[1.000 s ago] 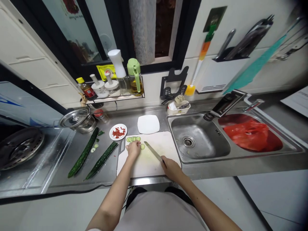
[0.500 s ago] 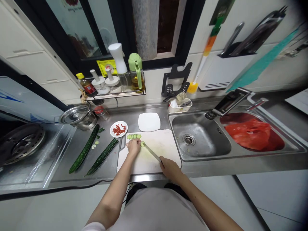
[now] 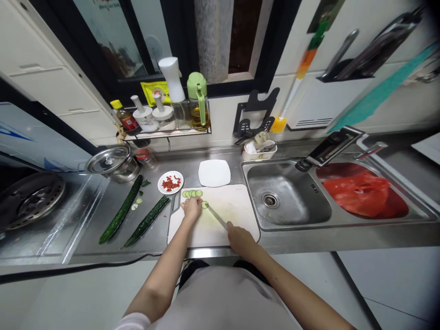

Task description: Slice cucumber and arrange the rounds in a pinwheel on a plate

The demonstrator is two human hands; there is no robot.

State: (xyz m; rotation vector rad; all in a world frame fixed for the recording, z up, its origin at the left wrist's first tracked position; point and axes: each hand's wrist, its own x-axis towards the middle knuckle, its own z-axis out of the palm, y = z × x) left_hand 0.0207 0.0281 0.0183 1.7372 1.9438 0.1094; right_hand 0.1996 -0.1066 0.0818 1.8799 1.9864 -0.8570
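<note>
My left hand (image 3: 191, 207) rests curled on a white cutting board (image 3: 227, 229), fingers closed over a cucumber piece that is mostly hidden; its cut end (image 3: 205, 205) shows at the fingertips. My right hand (image 3: 239, 239) grips the handle of a knife (image 3: 216, 216), whose blade tip meets that cut end. A row of cucumber slices (image 3: 191, 194) lies at the board's far left edge.
Two long cucumbers (image 3: 121, 211) (image 3: 147, 221) lie on the steel counter left of the board. Behind it stand a small plate of chopped red chilli (image 3: 170, 183) and a white square plate (image 3: 214, 173). Right is a sink (image 3: 285, 197); a lidded pot (image 3: 112, 164) sits far left.
The knife tip has moved left up to the cucumber end at my left hand. Both hands otherwise hold their places; the view has shifted slightly.
</note>
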